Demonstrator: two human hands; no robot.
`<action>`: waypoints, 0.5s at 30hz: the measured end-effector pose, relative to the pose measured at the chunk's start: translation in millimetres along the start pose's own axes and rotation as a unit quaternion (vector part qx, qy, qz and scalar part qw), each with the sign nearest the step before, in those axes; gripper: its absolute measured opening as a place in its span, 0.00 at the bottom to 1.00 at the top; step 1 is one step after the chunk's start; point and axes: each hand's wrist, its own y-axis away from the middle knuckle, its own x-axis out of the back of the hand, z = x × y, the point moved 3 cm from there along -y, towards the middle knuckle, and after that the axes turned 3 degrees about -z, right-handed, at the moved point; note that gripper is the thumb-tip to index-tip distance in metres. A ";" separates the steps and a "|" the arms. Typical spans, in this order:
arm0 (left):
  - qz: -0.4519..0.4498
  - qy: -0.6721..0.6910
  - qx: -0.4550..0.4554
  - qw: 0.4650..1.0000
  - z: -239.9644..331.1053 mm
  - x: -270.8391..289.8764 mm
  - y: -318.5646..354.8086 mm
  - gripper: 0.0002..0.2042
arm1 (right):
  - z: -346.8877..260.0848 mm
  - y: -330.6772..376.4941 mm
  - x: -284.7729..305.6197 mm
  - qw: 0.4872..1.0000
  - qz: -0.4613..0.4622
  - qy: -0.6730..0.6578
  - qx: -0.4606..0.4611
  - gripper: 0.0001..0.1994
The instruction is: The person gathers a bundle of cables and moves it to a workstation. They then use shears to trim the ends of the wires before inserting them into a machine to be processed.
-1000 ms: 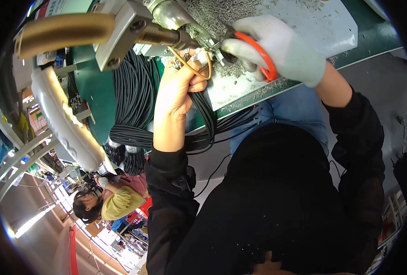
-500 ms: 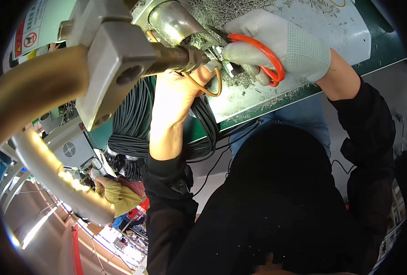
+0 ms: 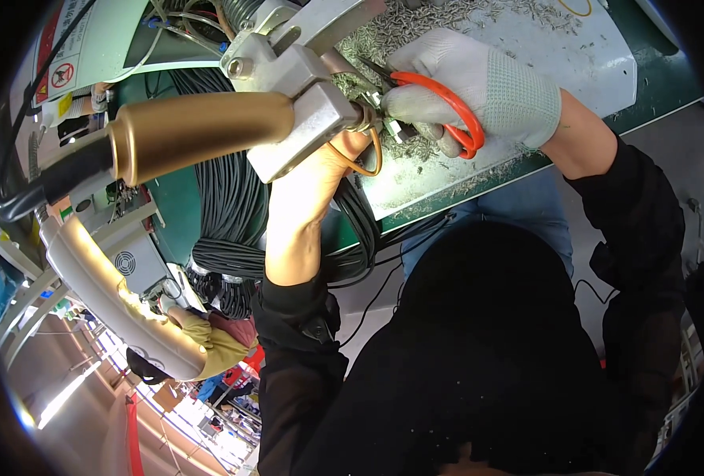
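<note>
My right hand (image 3: 455, 95), in a white knit glove, is closed around red-handled scissors (image 3: 465, 115), whose dark blades reach up and left past the fingers. A small shiny metal part (image 3: 400, 132) shows below its fingertips. My left hand (image 3: 314, 170) reaches up beneath a metal clamp-like machine head (image 3: 312, 115), which hides most of its fingers. They appear pinched together near the metal part, but what they hold is hidden. A thin brown cable (image 3: 373, 164) loops beside this hand.
Metal clippings (image 3: 439, 24) lie over the white sheet (image 3: 590, 67) on the green table. Coiled black cables (image 3: 229, 198) lie left of my left forearm. A bronze-coloured handle (image 3: 201, 131) and a lit curved lamp (image 3: 122, 297) fill the left. Another person in yellow (image 3: 221, 349) sits beyond.
The metal head and bronze handle have swung up and right, now covering the metal cylinder and most of my left fingers. My right hand with the scissors has shifted slightly left.
</note>
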 end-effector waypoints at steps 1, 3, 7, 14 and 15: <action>0.003 0.006 -0.004 1.000 0.6 -0.1 -0.3 0.14 | 2.4 -1.1 0.2 1.000 -0.003 0.012 0.003 0.14; 0.000 0.016 0.002 1.000 0.8 0.7 -0.5 0.14 | 7.7 -2.4 0.9 1.000 -0.007 0.024 0.007 0.15; -0.005 0.013 0.042 0.999 3.1 0.3 1.7 0.13 | 11.5 -3.2 1.5 0.998 -0.016 -0.009 0.064 0.13; -0.036 0.083 0.084 0.992 -1.4 -2.5 1.6 0.07 | -6.4 1.4 -10.2 0.998 0.060 0.018 0.025 0.12; -0.020 0.126 0.082 0.988 -5.0 -5.0 5.6 0.07 | -7.3 6.9 -11.6 0.998 0.061 0.020 0.026 0.12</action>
